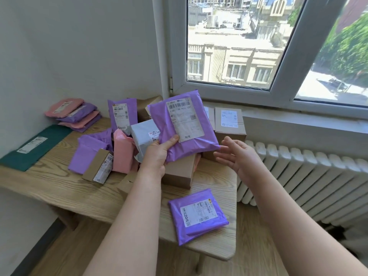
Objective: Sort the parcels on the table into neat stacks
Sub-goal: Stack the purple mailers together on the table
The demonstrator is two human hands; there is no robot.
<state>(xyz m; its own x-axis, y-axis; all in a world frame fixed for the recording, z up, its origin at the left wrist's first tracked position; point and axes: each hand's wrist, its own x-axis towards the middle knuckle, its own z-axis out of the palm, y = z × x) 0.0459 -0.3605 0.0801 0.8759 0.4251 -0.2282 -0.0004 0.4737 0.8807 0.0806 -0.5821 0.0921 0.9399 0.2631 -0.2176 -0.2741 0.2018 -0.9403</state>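
A: Label on the purple mailer (189, 148) readable?
B: No, print's too blurred. My left hand (157, 156) has its fingers hidden behind that mailer, which covers part of the brown box (179, 174). Radiator (308, 176) runs off the right edge.

I am looking at a pale wooden table (59, 186) that is carrying the parcels. At its far left corner a stack of pink and purple mailers (75, 114) is sitting, and nearer, a flat green parcel (33, 147) is lying along the left edge. In the middle a loose heap is spreading: a crumpled purple mailer (87, 154), a small cardboard box (99, 166) tilting against it, a pink mailer (123, 154), a grey-white mailer (143, 136) and a brown box (179, 174). Near the right end a lone purple mailer (198, 216) is lying flat, label up, apart from the heap.
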